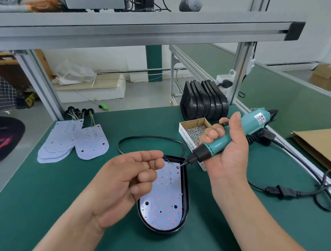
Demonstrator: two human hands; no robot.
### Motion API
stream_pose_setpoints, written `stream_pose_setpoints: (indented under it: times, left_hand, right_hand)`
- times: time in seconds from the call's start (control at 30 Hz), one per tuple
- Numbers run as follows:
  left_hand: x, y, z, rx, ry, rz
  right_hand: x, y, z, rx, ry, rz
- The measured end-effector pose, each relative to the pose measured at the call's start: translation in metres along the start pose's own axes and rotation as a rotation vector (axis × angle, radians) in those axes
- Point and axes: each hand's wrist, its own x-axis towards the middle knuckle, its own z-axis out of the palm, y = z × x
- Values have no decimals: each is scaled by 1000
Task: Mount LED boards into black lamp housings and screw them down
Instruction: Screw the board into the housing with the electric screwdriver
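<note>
On the left of the green worktop, a loose pile of flat white LED boards with rounded ends is laid, well away from both hands.

Next, the left hand is held in the air, just over the near left side of the work. Its fingers are curled in loosely, with the first finger pointed toward the far end of the board. Nothing is plainly seen in it. Whether a tiny screw is pinched there cannot be told.

Under and beside that hand, the black oval plastic lamp housing is set flat on the worktop, right in front of the person. A white LED board with small red dots is already laid inside it. The long way of the housing is pointed away from the person, from near to far, and leaned a little to the right. The spot to be screwed is at the far right corner of the board, so it is closer to the right hand than to the left.

The tip of the teal electric screwdriver with a black nose is placed on that corner, slanted down from the right. The tool is gripped tightly by the right hand, with the fingers wrapped round its body.

Behind the tool, a white cardboard box of small silver screws is kept, and further back a row of spare black housings is stood on edge.
</note>
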Motion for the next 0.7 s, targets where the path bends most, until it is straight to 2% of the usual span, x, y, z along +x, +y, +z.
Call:
stream_pose_setpoints:
  times: [0.27,0.33,0.47,0.7]
  left_hand:
    - [-1,-12,5,279,4,72]
    - [-1,-11,6,256,11,79]
    - [1,0,0,17,17,22]
    - [6,2,-11,69,8,19]
  right_hand:
    - [-2,-6,3,39,-65,-17]
    - [-3,-6,3,33,-67,-19]
    - [-2,-8,3,34,-55,-22]
    - [-1,-6,1,10,-42,-25]
